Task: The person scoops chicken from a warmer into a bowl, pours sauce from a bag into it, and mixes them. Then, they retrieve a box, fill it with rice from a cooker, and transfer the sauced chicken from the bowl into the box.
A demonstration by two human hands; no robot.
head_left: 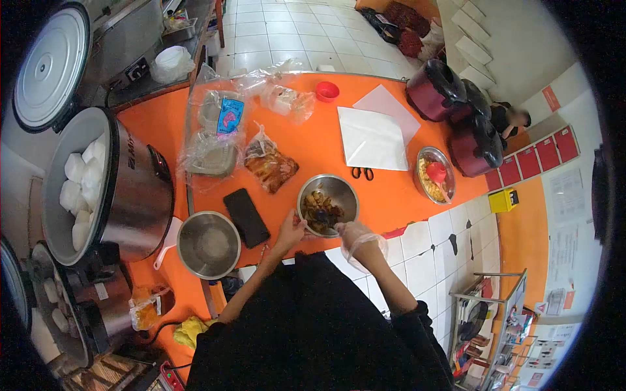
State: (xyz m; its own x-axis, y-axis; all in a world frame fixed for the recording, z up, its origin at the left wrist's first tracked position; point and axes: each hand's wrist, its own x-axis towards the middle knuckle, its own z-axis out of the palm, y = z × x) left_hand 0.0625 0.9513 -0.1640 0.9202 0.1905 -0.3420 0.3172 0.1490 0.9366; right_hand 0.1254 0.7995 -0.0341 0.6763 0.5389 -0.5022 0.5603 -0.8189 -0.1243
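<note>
A steel mixing bowl (354, 195) with brown, saucy food pieces (321, 203) in it stands at the table's near edge. My left hand (291, 229) is closed on the bowl's left rim, thumb up against the side. In a loose clear plastic glove, my right hand (358, 242) is closed around the handle of a dark spoon-like utensil (318, 216), whose head sits among the food. The utensil's exact shape is partly hidden. Left of the bowl lie a black phone (246, 217) and a knotted plastic bag of brown saucy food (270, 163).
Left are another steel bowl (208, 242) and a large cooker (130, 202) with white bundles. Black-handled scissors (362, 173), white paper (373, 138) and a bowl of yellow food (422, 186) lie right. Maroon cookers (475, 144) stand behind; a person (505, 120) is beyond them.
</note>
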